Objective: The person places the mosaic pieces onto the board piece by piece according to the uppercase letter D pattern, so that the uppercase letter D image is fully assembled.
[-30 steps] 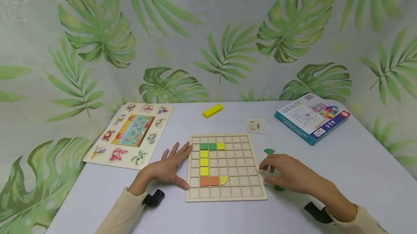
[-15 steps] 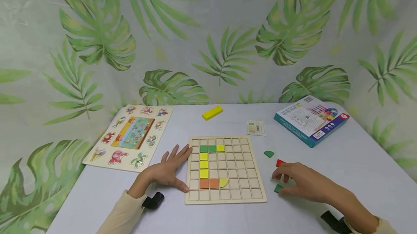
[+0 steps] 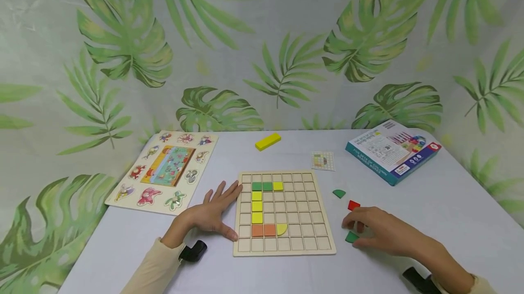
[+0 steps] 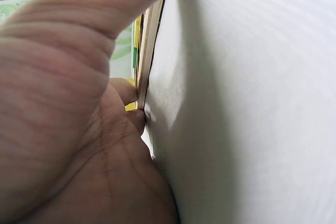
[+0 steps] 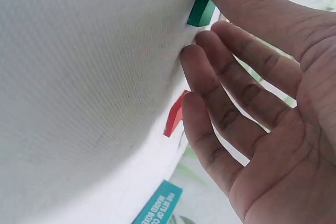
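Observation:
A wooden grid board (image 3: pixel 303 244) lies on the white table, bearing green and yellow squares, two orange squares (image 3: pixel 263 230) and a yellow quarter-circle (image 3: pixel 281 229). At its left edge my left hand (image 3: pixel 210 214) rests with spread fingers, fingertips and thumb touching the rim. To the board's right, my right hand (image 3: pixel 378 230) hovers low with loosely bent fingers. Its thumb tip is beside a green piece (image 3: pixel 351 237), which lies between thumb and fingers without a visible pinch. Just beyond the fingers is a red block (image 3: pixel 354 205). Farther back lies a green quarter-circle (image 3: pixel 339 193).
A small pattern card (image 3: pixel 322 160) lies behind the board's right corner. A teal-edged box (image 3: pixel 393 151) occupies the back right. A yellow block (image 3: pixel 268 141) sits at the back, and an animal puzzle board (image 3: pixel 163 171) at the left. A leaf-print cloth hangs behind the table.
My right hand has moved right and nearer, away from the board, uncovering the red block and more of the near green piece. The left hand has stayed in place.

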A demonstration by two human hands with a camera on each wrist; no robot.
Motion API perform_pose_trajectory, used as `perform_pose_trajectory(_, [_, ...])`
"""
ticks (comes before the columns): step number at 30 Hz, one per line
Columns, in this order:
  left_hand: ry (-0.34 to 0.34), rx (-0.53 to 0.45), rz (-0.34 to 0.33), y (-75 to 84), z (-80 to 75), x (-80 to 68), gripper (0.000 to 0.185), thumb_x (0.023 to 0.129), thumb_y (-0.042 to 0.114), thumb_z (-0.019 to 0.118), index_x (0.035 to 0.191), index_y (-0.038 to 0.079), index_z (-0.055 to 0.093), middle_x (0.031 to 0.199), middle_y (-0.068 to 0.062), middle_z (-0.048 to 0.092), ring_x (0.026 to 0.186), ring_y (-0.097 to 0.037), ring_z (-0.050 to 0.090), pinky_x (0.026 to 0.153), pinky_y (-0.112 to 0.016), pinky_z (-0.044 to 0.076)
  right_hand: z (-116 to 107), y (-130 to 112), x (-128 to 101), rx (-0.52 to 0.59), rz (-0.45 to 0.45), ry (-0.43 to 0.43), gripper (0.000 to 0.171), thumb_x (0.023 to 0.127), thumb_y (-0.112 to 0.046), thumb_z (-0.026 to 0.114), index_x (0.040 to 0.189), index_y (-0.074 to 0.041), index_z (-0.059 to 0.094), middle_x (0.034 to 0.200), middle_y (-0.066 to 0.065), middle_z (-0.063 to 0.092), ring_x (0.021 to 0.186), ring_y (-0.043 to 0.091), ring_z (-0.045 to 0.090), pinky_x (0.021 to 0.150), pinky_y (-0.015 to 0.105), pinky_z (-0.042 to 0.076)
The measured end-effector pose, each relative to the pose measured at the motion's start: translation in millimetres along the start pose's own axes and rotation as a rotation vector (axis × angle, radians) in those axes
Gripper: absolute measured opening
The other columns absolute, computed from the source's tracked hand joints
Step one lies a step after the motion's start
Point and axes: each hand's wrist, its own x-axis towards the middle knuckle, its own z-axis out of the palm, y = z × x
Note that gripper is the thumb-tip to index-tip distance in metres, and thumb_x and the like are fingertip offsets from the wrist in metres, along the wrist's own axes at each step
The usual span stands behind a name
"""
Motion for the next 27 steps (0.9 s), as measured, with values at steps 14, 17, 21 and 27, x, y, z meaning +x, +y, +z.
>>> perform_pose_trajectory(14, [0.002,0.007,-0.002,-4.3,2.7,-1.5,0.130,0.069,0.044,0.090,0.162,0.009,0.007,0.170,-0.013,-0.003,0.153,-0.041,-0.017,0.118,-0.067,-0.010,0.2,-3.5,12.1,-0.019,-0.094,0.037,0.024,0.085,-0.024,0.079,0.108,-0.024,0.071,0.095,-0.021,0.063,0.085,0.000,0.055,0.077,0.026,0.053])
perform_pose_trajectory(17, [-0.002,0.008,0.004,-2.9,2.4,-1.5,0.129,0.070,0.044,0.090,0.162,0.008,0.007,0.169,-0.013,-0.004,0.153,-0.042,-0.017,0.118,-0.067,-0.010,-2.3,-7.8,16.9,-0.032,-0.122,0.056,0.024,0.087,-0.021,0.077,0.110,-0.021,0.070,0.098,-0.018,0.064,0.088,0.000,0.057,0.078,0.028,0.053])
perform_pose_trajectory(21, [-0.005,0.010,0.010,-2.0,1.9,-0.6,0.129,0.070,0.044,0.090,0.162,0.008,0.006,0.169,-0.014,-0.004,0.153,-0.042,-0.017,0.118,-0.068,-0.010,-6.1,-16.9,25.9,-0.057,-0.151,0.077,0.025,0.089,-0.018,0.075,0.113,-0.018,0.070,0.103,-0.015,0.066,0.091,0.003,0.060,0.080,0.030,0.054])
perform_pose_trajectory(27, [-0.010,0.032,0.003,-4.8,1.6,2.7,0.130,0.070,0.046,0.089,0.162,0.010,0.006,0.170,-0.012,-0.005,0.153,-0.041,-0.018,0.118,-0.067,-0.010,-7.3,-29.4,43.6,-0.061,-0.241,0.100,0.022,0.091,-0.014,0.072,0.113,-0.017,0.069,0.106,-0.013,0.067,0.095,0.006,0.062,0.085,0.033,0.053])
